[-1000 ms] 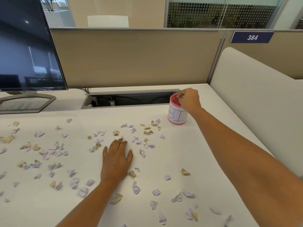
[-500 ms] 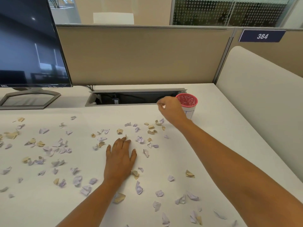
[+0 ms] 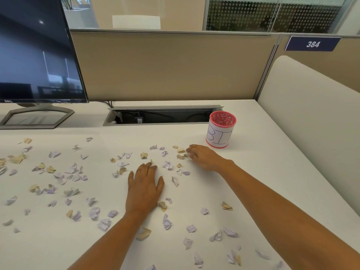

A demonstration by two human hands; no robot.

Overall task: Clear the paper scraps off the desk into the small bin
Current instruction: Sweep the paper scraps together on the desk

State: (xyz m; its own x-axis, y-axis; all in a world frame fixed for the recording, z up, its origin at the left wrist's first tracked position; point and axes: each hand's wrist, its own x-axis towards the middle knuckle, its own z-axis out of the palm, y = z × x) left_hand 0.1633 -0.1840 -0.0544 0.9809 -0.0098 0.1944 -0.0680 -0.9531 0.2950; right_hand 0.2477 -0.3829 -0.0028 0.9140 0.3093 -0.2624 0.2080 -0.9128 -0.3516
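- Hands, left: the left hand (image 3: 145, 188) is being rested flat and palm down on the tabletop (image 3: 253, 172), with its fingers straight and slightly spread. Nothing is being held by it.
- Hands, right: the right hand (image 3: 204, 157) is being reached forward, arm extended, with its fingers (image 3: 191, 151) bent down onto a cluster of scraps. Whether a scrap is being pinched cannot be told.
- Paper scraps (image 3: 181, 151): lilac and tan crumpled pieces are lying scattered over the tabletop, thickest to the left. The nearest cluster is being touched by the right fingertips.
- Small bin (image 3: 221, 133): it is standing upright with its long axis vertical and its mouth upward, near the right hand but apart from it.
- Governing relation: the small bin is lying forward and to the right of the right hand, and well apart from the left hand. The right hand is the nearer.
- Judgement: a short lift forward and rightward over the rim is being called for.
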